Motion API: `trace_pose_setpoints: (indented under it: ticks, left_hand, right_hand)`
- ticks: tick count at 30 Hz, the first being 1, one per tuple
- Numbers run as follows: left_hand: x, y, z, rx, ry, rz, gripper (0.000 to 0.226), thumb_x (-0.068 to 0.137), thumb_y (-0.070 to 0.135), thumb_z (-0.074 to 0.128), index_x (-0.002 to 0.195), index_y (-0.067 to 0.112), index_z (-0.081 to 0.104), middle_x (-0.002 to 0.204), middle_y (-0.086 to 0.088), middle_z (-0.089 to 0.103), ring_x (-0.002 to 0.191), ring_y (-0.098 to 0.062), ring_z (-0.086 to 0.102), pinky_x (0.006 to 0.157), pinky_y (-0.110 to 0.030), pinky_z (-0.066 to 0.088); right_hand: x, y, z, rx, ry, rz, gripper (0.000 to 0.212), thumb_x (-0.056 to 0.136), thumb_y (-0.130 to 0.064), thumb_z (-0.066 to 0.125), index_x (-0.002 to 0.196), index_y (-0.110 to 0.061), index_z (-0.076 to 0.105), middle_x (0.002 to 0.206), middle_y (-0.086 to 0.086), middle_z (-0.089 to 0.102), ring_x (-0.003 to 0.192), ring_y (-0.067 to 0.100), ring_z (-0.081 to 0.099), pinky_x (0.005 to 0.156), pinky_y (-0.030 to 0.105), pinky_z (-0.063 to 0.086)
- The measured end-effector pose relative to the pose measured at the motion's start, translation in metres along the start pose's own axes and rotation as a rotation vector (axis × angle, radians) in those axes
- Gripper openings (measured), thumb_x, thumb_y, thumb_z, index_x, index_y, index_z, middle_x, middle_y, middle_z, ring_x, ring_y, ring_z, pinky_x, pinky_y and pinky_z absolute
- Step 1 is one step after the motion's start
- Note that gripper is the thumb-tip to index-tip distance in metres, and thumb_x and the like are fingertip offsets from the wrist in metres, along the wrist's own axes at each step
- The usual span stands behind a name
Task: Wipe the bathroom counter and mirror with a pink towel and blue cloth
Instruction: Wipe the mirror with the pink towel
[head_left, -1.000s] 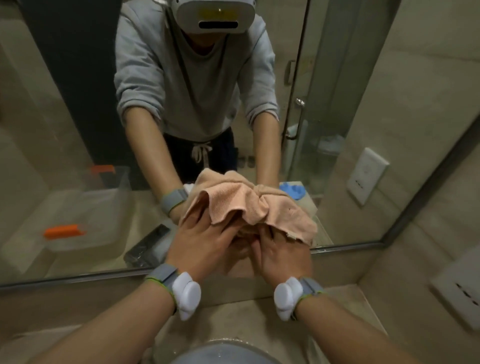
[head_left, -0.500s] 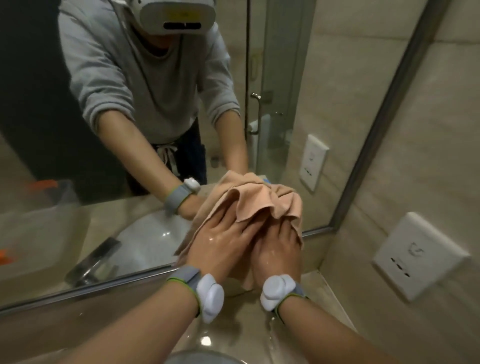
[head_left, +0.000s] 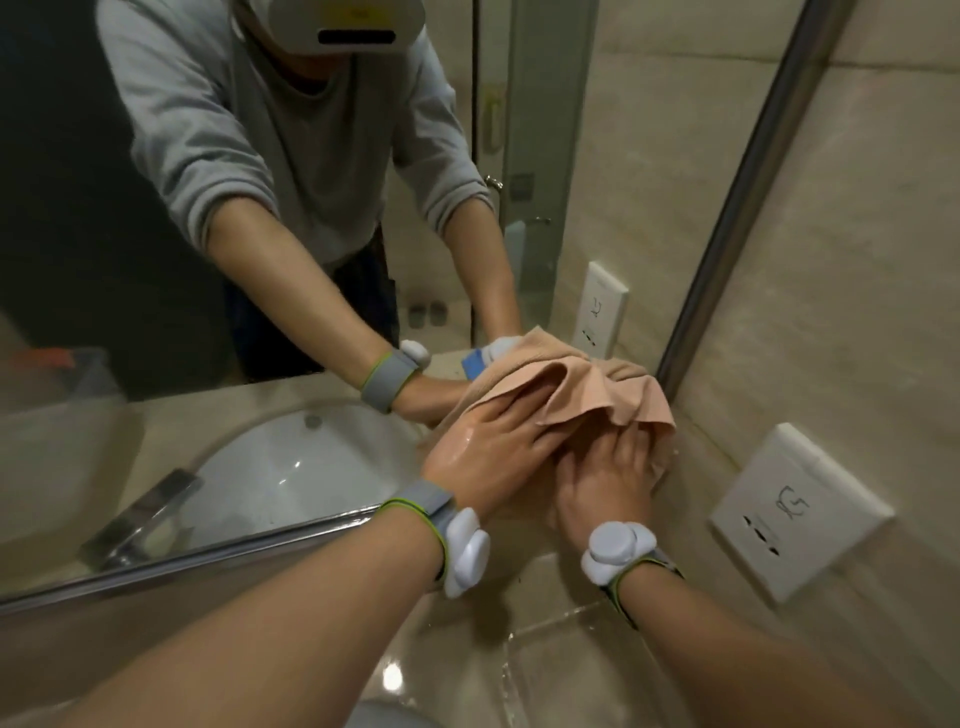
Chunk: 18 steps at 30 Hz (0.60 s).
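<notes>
The pink towel (head_left: 602, 387) is bunched against the lower right corner of the mirror (head_left: 311, 291). My left hand (head_left: 493, 447) lies flat on it, fingers straight, pressing it to the glass. My right hand (head_left: 613, 467) presses beside it, fingertips tucked under a fold of the towel. Both wrists wear grey bands with white pods. A blue cloth (head_left: 475, 364) shows only as a reflection, just above the towel's left edge. The wet beige counter (head_left: 550, 660) lies below my hands.
The mirror's metal frame (head_left: 748, 187) runs up the right side, and its bottom edge sits just above the counter. A white wall socket (head_left: 800, 512) is on the tiled right wall. The sink rim (head_left: 395, 717) shows at the bottom; the reflected basin (head_left: 296, 467) and faucet (head_left: 140, 517) appear left.
Both hands have slid the towel rightward along the bottom of the mirror, into its lower right corner. The view has turned right with them.
</notes>
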<state>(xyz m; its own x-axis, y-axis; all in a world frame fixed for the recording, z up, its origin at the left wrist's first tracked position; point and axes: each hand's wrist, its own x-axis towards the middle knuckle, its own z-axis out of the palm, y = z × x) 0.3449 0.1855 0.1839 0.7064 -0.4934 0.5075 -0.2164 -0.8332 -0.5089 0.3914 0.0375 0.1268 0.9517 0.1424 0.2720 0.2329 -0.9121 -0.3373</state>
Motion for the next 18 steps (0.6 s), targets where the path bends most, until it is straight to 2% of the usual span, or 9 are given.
trace_pose_setpoints:
  ticks: [3, 5, 6, 11, 15, 16, 18]
  left_hand:
    - [-0.023, -0.012, 0.001, -0.023, 0.009, 0.005, 0.037, 0.082, 0.032, 0.082, 0.118, 0.025, 0.078, 0.131, -0.004, 0.071, 0.125, -0.021, 0.066, 0.109, -0.035, 0.047]
    - [-0.042, -0.021, -0.001, -0.012, 0.015, 0.005, 0.032, 0.091, 0.028, 0.063, 0.119, 0.025, 0.077, 0.132, -0.004, 0.07, 0.126, -0.021, 0.065, 0.112, -0.037, 0.045]
    - [-0.047, -0.021, -0.001, -0.006, 0.018, 0.013, 0.035, 0.093, 0.028, 0.056, 0.121, 0.025, 0.077, 0.133, -0.004, 0.07, 0.126, -0.021, 0.065, 0.112, -0.037, 0.045]
    - [-0.094, -0.044, -0.016, -0.022, -0.01, -0.013, 0.042, 0.094, 0.025, 0.048, 0.127, 0.025, 0.073, 0.133, -0.002, 0.07, 0.126, -0.021, 0.065, 0.107, -0.036, 0.05]
    - [-0.136, -0.066, -0.032, -0.017, -0.052, -0.033, 0.044, 0.09, 0.023, 0.045, 0.121, 0.023, 0.077, 0.126, -0.002, 0.074, 0.122, -0.023, 0.068, 0.102, -0.037, 0.054]
    - [-0.153, -0.076, -0.037, -0.01, -0.065, -0.044, 0.042, 0.09, 0.022, 0.047, 0.12, 0.022, 0.077, 0.125, -0.002, 0.074, 0.123, -0.024, 0.067, 0.101, -0.038, 0.055]
    - [-0.179, -0.09, -0.043, -0.008, -0.065, -0.054, 0.041, 0.091, 0.018, 0.05, 0.122, 0.018, 0.076, 0.127, -0.005, 0.073, 0.124, -0.027, 0.066, 0.102, -0.043, 0.056]
  right_hand:
    - [-0.01, -0.016, 0.001, 0.0, 0.004, -0.031, 0.066, 0.092, -0.034, 0.053, 0.142, 0.006, 0.039, 0.146, 0.031, 0.038, 0.133, 0.045, 0.033, 0.111, 0.052, 0.029]
    - [-0.018, -0.03, 0.005, -0.031, 0.019, -0.094, 0.064, 0.089, -0.035, 0.053, 0.137, 0.007, 0.047, 0.136, 0.033, 0.047, 0.122, 0.046, 0.043, 0.104, 0.053, 0.037]
    - [-0.021, -0.032, 0.005, -0.047, 0.017, -0.118, 0.064, 0.087, -0.035, 0.056, 0.134, 0.008, 0.05, 0.132, 0.033, 0.05, 0.117, 0.047, 0.047, 0.101, 0.053, 0.039]
    - [-0.041, -0.073, 0.008, -0.094, 0.011, -0.255, 0.069, 0.073, -0.032, 0.08, 0.126, 0.007, 0.059, 0.122, 0.033, 0.058, 0.105, 0.049, 0.056, 0.089, 0.052, 0.047]
    - [-0.053, -0.106, 0.004, -0.173, 0.029, -0.408, 0.057, 0.061, -0.037, 0.089, 0.1, 0.001, 0.071, 0.109, 0.028, 0.062, 0.086, 0.047, 0.06, 0.07, 0.049, 0.052]
    - [-0.057, -0.119, 0.006, -0.186, 0.025, -0.458, 0.056, 0.06, -0.039, 0.089, 0.098, -0.001, 0.073, 0.109, 0.026, 0.063, 0.086, 0.046, 0.06, 0.068, 0.049, 0.052]
    - [-0.063, -0.139, 0.007, -0.216, -0.044, -0.534, 0.059, 0.064, -0.043, 0.085, 0.111, -0.009, 0.073, 0.117, 0.022, 0.062, 0.101, 0.045, 0.059, 0.077, 0.05, 0.052]
